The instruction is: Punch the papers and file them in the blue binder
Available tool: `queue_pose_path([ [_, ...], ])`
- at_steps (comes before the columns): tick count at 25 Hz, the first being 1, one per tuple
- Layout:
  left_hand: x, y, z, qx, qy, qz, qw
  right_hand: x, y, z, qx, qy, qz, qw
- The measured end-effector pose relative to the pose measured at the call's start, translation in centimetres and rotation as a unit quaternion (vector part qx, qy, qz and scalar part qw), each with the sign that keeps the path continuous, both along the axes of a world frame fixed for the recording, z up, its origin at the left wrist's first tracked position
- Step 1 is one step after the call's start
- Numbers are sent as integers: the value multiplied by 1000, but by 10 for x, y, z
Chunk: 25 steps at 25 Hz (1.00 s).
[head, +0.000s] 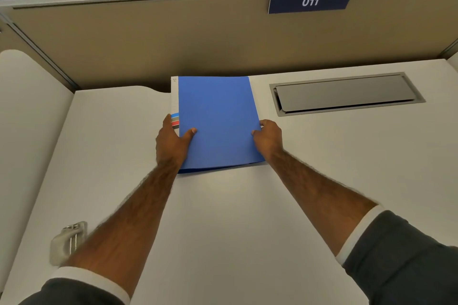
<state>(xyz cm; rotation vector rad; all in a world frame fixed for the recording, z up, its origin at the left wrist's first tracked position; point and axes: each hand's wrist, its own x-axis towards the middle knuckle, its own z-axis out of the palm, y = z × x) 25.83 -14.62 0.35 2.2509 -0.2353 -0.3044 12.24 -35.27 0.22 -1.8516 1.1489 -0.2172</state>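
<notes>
A closed blue binder [218, 116] lies flat on the white desk [223, 218], its white spine with coloured stripes on the left. My left hand [171, 143] grips the binder's left edge near the spine, thumb on the cover. Over at the right edge, my right hand [269, 137] holds the cover with the thumb on top and the fingers curled at the side. A grey hole punch [68, 240] sits at the desk's near left, partly behind my left forearm. No loose papers are visible.
A grey cable hatch [347, 93] is set into the desk to the right of the binder. A tan partition [173, 39] with a blue "011" sign [309, 1] stands right behind the binder. A second desk surface [27, 106] adjoins on the left.
</notes>
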Motion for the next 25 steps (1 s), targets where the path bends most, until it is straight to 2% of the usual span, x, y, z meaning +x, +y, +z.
queue_pose_path([
  [6,1,-6,-5,33,-15,12,999,7,-4,-8,-44,29,10,999],
  [8,-4,-7,-6,72,-66,-13,995,7,1,-7,-67,51,15,996],
  [10,-9,-11,-7,141,-139,-66,978,4,5,-7,-145,96,52,983],
  [13,-11,-16,-13,234,-204,-135,941,-1,11,-11,-273,155,138,939],
  [16,-10,-20,-18,284,-194,-154,926,-6,14,-21,-254,173,178,935],
  [19,-16,-19,-30,316,-232,-165,905,-17,17,-39,-275,188,216,918],
  [23,-9,-20,-21,335,-230,-152,901,-11,15,-36,-276,179,209,921],
  [25,-15,-23,-14,295,-229,-136,918,-14,16,-29,-278,170,204,923],
])
